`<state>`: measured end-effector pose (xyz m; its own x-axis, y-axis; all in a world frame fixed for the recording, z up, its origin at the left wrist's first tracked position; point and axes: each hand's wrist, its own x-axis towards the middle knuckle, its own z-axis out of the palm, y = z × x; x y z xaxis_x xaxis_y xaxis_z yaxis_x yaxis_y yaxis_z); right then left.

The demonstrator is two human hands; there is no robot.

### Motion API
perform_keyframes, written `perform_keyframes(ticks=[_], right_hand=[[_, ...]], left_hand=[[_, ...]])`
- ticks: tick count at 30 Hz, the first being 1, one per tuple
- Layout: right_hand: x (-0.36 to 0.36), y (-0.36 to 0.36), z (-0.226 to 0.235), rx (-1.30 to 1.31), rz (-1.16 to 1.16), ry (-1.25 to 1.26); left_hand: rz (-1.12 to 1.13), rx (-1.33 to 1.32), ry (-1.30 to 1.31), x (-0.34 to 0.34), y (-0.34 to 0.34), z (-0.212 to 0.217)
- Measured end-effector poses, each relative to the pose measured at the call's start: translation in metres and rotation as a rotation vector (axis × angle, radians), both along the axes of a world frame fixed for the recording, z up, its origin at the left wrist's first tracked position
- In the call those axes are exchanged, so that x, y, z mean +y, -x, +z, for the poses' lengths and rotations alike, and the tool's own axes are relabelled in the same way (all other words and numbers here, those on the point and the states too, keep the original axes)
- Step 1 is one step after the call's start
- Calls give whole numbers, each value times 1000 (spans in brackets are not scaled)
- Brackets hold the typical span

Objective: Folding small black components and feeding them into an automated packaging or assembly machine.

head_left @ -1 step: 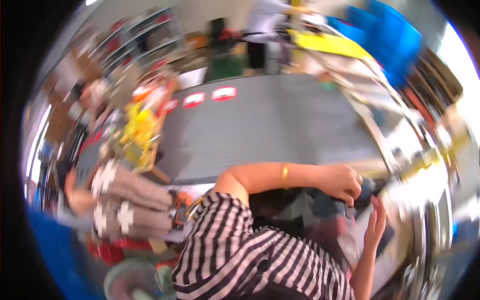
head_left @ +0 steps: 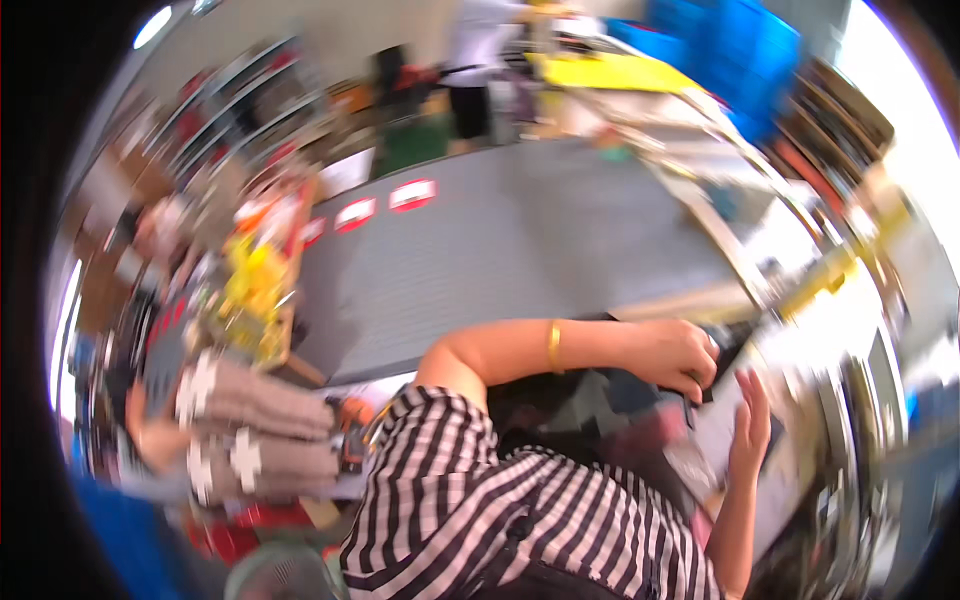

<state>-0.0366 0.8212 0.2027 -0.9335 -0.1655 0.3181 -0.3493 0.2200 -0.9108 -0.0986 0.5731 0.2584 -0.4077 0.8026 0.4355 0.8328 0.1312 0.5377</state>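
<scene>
A person in a black-and-white striped shirt [head_left: 440,500] works beside a long gray desk [head_left: 520,240], both hands drawn together at the person's right. The left arm bends sharply at the elbow, its forearm running nearly level across the front of the body, a gold-colored bracelet [head_left: 555,346] at the wrist. The left hand [head_left: 684,358] turns knuckles up, fingers curled down and inward; a small dark strip [head_left: 690,414] shows just below its fingertips, though blur leaves it impossible to tell whether they pinch it. The right forearm rises steeply from the lower edge, and the right hand [head_left: 751,425] stands open just beside the strip, fingers extended upward. Brown folded textiles with white crosses [head_left: 265,425] are stacked at the person's left.
</scene>
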Motion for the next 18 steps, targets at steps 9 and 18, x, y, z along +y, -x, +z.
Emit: perform_keyframes(ticks=[9, 18], right_hand=[[116, -163, 81, 68, -328, -155], [174, -223, 98, 60, -611, -48]], left_hand=[[-498, -48, -39, 186, -56, 83], [-630, -112, 162, 274, -80, 94]])
